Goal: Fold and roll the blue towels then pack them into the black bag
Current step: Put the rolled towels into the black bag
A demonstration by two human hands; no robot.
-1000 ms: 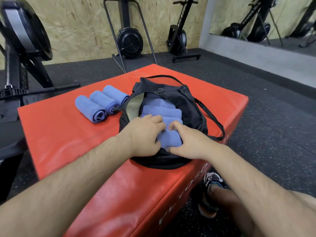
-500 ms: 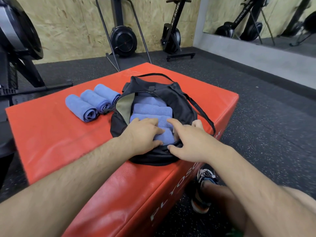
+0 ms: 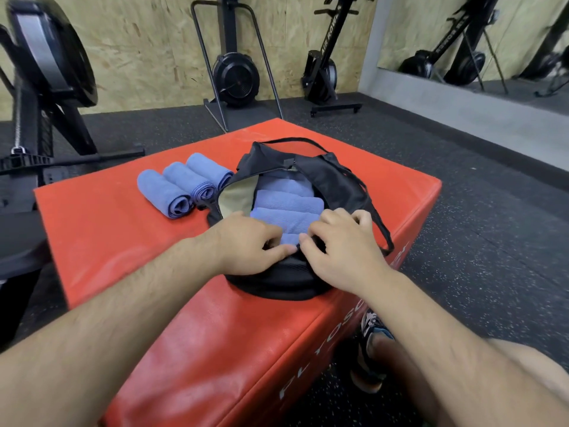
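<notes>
Right hand on bag, towels (packed) — beyond

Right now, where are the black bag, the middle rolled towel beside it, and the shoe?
black bag [image 3: 332,183]: head view, its right flap.
middle rolled towel [image 3: 187,181]: head view, its top side.
shoe [image 3: 372,326]: head view, its patterned upper.

White letters reading "AIR ROWE", their end unclear, run up the black mast of the upright rowing machine at upper centre. At lower centre, the side of the red plyo box carries white letters, "PL" then what looks like "YOSO", cut off behind a forearm.
</notes>
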